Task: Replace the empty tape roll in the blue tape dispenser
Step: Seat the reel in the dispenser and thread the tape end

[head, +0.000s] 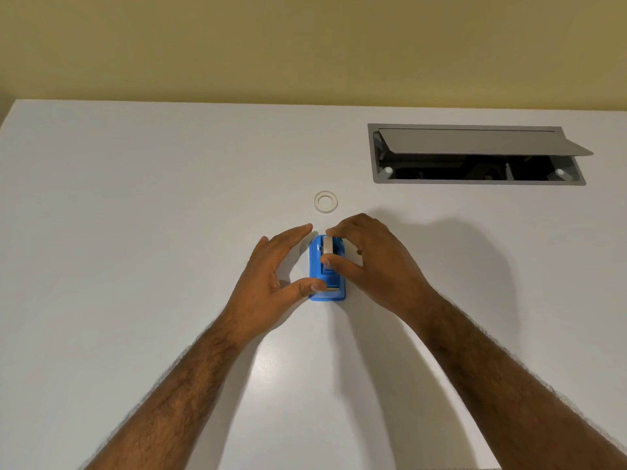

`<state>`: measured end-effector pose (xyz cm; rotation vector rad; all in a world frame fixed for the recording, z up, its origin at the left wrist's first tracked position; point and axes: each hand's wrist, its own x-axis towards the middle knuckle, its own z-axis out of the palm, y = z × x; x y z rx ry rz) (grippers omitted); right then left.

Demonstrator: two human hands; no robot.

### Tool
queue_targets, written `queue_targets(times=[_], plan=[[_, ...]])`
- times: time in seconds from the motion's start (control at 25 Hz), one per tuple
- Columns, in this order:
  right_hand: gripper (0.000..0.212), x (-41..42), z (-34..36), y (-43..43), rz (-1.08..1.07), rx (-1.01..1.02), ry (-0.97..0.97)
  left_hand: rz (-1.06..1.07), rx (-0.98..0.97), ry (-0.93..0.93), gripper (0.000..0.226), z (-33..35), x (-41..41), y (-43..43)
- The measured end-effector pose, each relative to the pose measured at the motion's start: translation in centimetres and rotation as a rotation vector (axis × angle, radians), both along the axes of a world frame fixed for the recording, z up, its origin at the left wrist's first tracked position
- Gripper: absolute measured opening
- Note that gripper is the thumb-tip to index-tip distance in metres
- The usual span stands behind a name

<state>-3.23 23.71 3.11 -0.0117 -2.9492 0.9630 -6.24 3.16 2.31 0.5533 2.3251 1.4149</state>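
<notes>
A small blue tape dispenser (pixel 319 273) stands on the white table (pixel 135 232), cutter end toward me. A whitish tape roll (pixel 328 246) sits in its top. My right hand (pixel 376 262) pinches that roll between thumb and fingertips. My left hand (pixel 274 276) cups the dispenser's left side, thumb on the front end, fingers spread toward the back. Another clear-white tape ring (pixel 326 201) lies flat on the table just beyond the dispenser, apart from both hands.
A grey cable hatch (pixel 475 154) with its lid propped open is set into the table at the back right. A yellow wall (pixel 305 45) rises behind the table's far edge. The table's left corner shows at the upper left.
</notes>
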Motion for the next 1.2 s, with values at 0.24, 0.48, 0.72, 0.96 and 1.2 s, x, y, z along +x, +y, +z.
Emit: queue_targets(times=[0.24, 0.48, 0.72, 0.96, 1.2], plan=[[0.048, -0.1, 0.2, -0.1, -0.011, -0.003, -0.028, -0.004, 0.002, 0.011, 0.062, 0.2, -1.2, 0.9], [0.035, -0.1, 0.4, -0.2, -0.026, -0.055, -0.073, 0.002, -0.022, 0.102, 0.053, -0.4, -1.6, 2.2], [0.023, 0.8, 1.5, 0.3, -0.055, -0.085, 0.049, 0.016, -0.048, 0.113, 0.050, -0.6, -1.7, 2.2], [0.025, 0.7, 1.4, -0.6, 0.017, 0.144, 0.141, 0.008, -0.063, 0.119, 0.051, -0.4, -1.6, 2.2], [0.025, 0.3, 1.3, -0.9, 0.081, 0.283, 0.282, 0.004, -0.068, 0.132, 0.050, -0.5, -1.8, 2.3]])
